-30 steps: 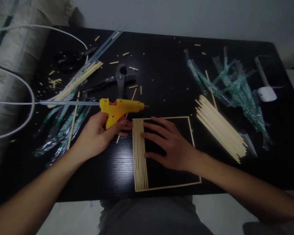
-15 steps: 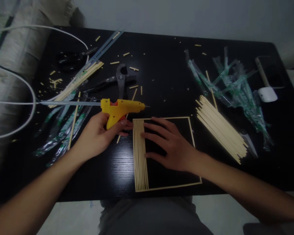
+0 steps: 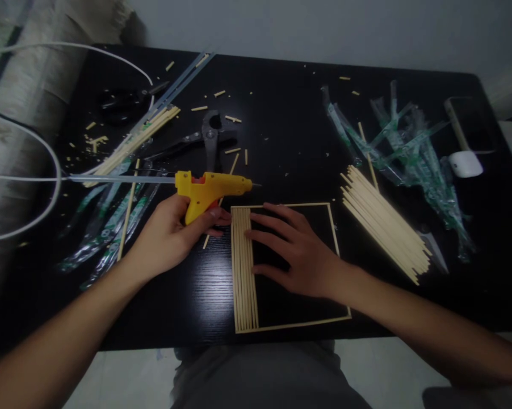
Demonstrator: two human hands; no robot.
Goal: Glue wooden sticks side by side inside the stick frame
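My left hand (image 3: 171, 233) is closed around the handle of a yellow hot glue gun (image 3: 215, 186), its nozzle pointing right and a long glue stick (image 3: 124, 179) trailing from its back. The fingertips of that hand reach the top left corner of a thin square frame (image 3: 302, 325) of wooden sticks lying flat on the table. Inside the frame's left side, several sticks (image 3: 244, 272) lie side by side, running from the near edge to the far edge. Spread over the frame, my right hand (image 3: 298, 250) is open, with its fingertips on the right edge of those sticks.
Right of the frame lies a bundle of sticks (image 3: 386, 224), with a blade (image 3: 435, 250) partly under it. Behind are plastic wrappers (image 3: 422, 147), a phone (image 3: 471, 125) and a white case (image 3: 466, 164). Pliers (image 3: 211, 136), scissors (image 3: 124, 99) and a white cable (image 3: 55, 153) occupy the left.
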